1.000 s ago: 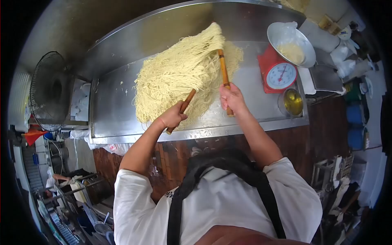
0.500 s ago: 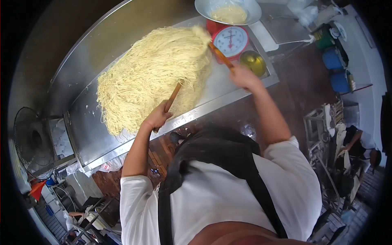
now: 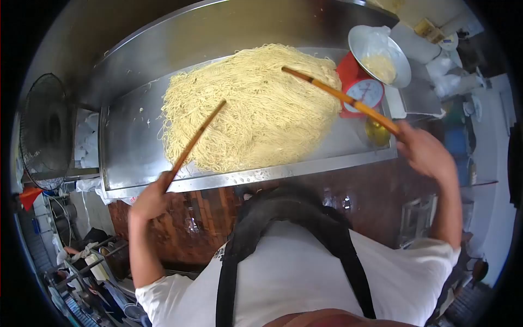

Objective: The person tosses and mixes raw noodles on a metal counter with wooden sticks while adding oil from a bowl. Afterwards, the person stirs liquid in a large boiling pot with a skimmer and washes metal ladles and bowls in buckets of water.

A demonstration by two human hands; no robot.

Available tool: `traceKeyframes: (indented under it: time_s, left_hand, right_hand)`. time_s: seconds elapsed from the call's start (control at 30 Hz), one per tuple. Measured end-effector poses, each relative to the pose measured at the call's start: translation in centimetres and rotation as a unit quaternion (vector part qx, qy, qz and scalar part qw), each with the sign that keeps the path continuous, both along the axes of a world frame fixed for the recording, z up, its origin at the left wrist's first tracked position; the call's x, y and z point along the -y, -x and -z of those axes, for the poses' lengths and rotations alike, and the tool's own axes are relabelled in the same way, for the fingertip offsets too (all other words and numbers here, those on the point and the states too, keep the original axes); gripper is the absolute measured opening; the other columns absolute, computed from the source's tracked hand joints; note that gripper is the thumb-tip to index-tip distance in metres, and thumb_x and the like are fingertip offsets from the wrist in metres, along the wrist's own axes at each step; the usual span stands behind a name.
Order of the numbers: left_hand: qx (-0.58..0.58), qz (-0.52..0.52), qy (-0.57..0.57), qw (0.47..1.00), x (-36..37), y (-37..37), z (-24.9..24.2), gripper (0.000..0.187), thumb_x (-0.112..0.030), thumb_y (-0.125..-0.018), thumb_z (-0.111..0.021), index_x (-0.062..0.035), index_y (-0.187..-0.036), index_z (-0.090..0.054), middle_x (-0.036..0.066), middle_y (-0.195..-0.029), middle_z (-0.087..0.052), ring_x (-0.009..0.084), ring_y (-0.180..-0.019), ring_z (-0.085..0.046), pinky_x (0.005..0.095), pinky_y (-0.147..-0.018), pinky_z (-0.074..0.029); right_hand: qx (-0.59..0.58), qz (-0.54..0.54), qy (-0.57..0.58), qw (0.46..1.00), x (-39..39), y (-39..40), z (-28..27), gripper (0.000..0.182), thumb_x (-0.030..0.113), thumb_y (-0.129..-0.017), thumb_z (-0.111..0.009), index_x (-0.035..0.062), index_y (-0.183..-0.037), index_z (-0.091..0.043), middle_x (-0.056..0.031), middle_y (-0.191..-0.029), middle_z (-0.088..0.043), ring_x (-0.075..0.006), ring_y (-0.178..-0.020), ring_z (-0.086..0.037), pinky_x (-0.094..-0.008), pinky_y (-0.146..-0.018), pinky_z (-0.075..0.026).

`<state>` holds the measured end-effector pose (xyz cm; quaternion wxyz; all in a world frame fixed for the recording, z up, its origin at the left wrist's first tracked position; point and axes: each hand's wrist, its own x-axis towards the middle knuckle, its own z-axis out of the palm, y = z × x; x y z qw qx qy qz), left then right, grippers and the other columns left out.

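A wide heap of pale yellow noodles (image 3: 256, 114) is spread over the metal worktable (image 3: 131, 158). My left hand (image 3: 150, 200) is closed round a brown wooden stick (image 3: 193, 143), whose far end lies over the left part of the heap. In my right hand (image 3: 427, 150) is a longer wooden stick (image 3: 362, 107) with dark bands. It points left, its tip over the upper right of the noodles, and crosses in front of the red dial scale (image 3: 348, 71). Both hands are close to the table's front edge, one at each side of the heap.
The scale carries a metal pan (image 3: 400, 60) with pale food in it. A bowl of yellow liquid (image 3: 377, 132) stands at the table's right end. A round fan (image 3: 46, 131) is at the far left. Behind the table rises a metal back wall (image 3: 218, 32).
Both sticks have come out of the noodles, and my hands have moved apart. The heap now looks flatter and wider. The camera view has turned, shifting the scale to the right.
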<state>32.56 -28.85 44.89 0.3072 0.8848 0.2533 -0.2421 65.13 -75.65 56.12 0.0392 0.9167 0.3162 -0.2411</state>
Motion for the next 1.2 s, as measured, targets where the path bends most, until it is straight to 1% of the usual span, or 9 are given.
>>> traceKeyframes:
  time_s: [0.13,0.2,0.37,0.53,0.7,0.8,0.97,1.1,1.2]
  left_hand:
    - [0.037,-0.030,0.032,0.998,3.5,-6.5,14.7,0.051,-0.012,-0.083,-0.060,0.0005,-0.129,-0.043,0.033,-0.111,-0.059,0.0452,-0.108,-0.057,0.0471,-0.093,-0.045]
    - [0.135,-0.045,0.054,0.988,4.6,-11.7,21.5,0.055,-0.018,-0.084,-0.062,0.0043,-0.130,-0.041,0.033,-0.109,-0.060,0.0465,-0.105,-0.058,0.0463,-0.092,-0.046]
    - [0.212,-0.224,0.384,0.871,3.7,-19.1,19.9,0.052,-0.012,-0.086,-0.063,0.0024,-0.131,-0.041,0.007,-0.071,-0.054,0.0113,-0.044,-0.046,0.0262,-0.037,-0.038]
    - [0.219,-0.336,0.402,0.823,8.6,-16.0,22.1,0.048,-0.007,-0.086,-0.061,0.0019,-0.129,-0.041,0.005,-0.067,-0.053,0.0124,-0.043,-0.047,0.0276,-0.036,-0.037]
    - [0.237,-0.391,0.596,0.660,3.0,-20.9,16.6,0.039,-0.005,-0.088,-0.058,-0.0008,-0.124,-0.043,0.001,-0.065,-0.049,0.0105,-0.045,-0.044,0.0289,-0.038,-0.036]
    - [0.320,-0.400,0.552,0.658,2.9,-19.6,12.1,0.034,-0.009,-0.090,-0.060,-0.0049,-0.121,-0.046,-0.002,-0.059,-0.042,0.0070,-0.043,-0.037,0.0241,-0.038,-0.031]
    - [0.114,-0.273,0.288,0.911,-5.0,-5.0,14.2,0.057,-0.010,-0.088,-0.062,-0.0017,-0.139,-0.038,-0.004,-0.058,-0.046,0.0067,-0.037,-0.036,0.0225,-0.034,-0.030]
    - [0.010,-0.329,0.272,0.904,-6.8,10.1,3.5,0.056,-0.007,-0.084,-0.065,-0.0035,-0.136,-0.045,-0.004,-0.064,-0.045,0.0036,-0.041,-0.032,0.0212,-0.035,-0.025]
    - [-0.040,-0.299,0.217,0.928,-7.8,16.3,1.0,0.062,-0.011,-0.084,-0.065,-0.0023,-0.140,-0.040,0.011,-0.088,-0.061,0.0183,-0.067,-0.058,0.0294,-0.057,-0.046]
  right_hand:
    - [-0.040,-0.091,-0.005,0.995,-7.4,-8.5,22.7,0.032,0.007,-0.082,-0.048,-0.0044,-0.111,-0.056,-0.0273,-0.099,-0.065,-0.0411,-0.094,-0.064,-0.0463,-0.080,-0.051]
    - [-0.074,0.045,-0.133,0.987,-15.5,-8.2,32.6,0.033,0.011,-0.084,-0.049,-0.0094,-0.110,-0.055,-0.0268,-0.093,-0.066,-0.0386,-0.082,-0.067,-0.0480,-0.071,-0.052]
    - [-0.235,0.161,-0.232,0.930,-24.8,-2.6,26.5,0.032,0.019,-0.086,-0.054,-0.0049,-0.107,-0.052,-0.0222,-0.078,-0.064,-0.0390,-0.069,-0.063,-0.0448,-0.064,-0.050]
    - [-0.140,0.122,-0.328,0.926,-20.3,2.7,32.1,0.022,0.017,-0.082,-0.055,-0.0032,-0.092,-0.055,-0.0230,-0.073,-0.062,-0.0400,-0.073,-0.063,-0.0445,-0.070,-0.049]
    - [-0.355,0.168,-0.300,0.869,-29.6,3.0,19.2,0.024,0.023,-0.089,-0.057,0.0025,-0.099,-0.049,-0.0042,-0.063,-0.051,-0.0155,-0.050,-0.050,-0.0322,-0.046,-0.041]
    - [-0.239,0.091,-0.337,0.906,-31.2,1.7,18.2,0.030,0.028,-0.090,-0.057,0.0029,-0.107,-0.051,-0.0029,-0.065,-0.051,-0.0125,-0.048,-0.048,-0.0295,-0.042,-0.039]
    - [-0.071,-0.024,-0.107,0.991,-21.1,-3.9,16.5,0.040,0.029,-0.087,-0.060,-0.0005,-0.114,-0.053,-0.0200,-0.090,-0.064,-0.0332,-0.084,-0.063,-0.0423,-0.073,-0.048]
    - [-0.036,-0.005,0.098,0.995,-12.7,0.6,3.4,0.031,0.015,-0.082,-0.063,0.0016,-0.106,-0.051,-0.0260,-0.092,-0.062,-0.0454,-0.091,-0.058,-0.0517,-0.077,-0.045]
    - [-0.067,-0.001,0.140,0.988,-12.5,3.7,-2.1,0.032,0.013,-0.081,-0.062,0.0041,-0.109,-0.050,-0.0251,-0.093,-0.062,-0.0444,-0.092,-0.057,-0.0517,-0.078,-0.044]
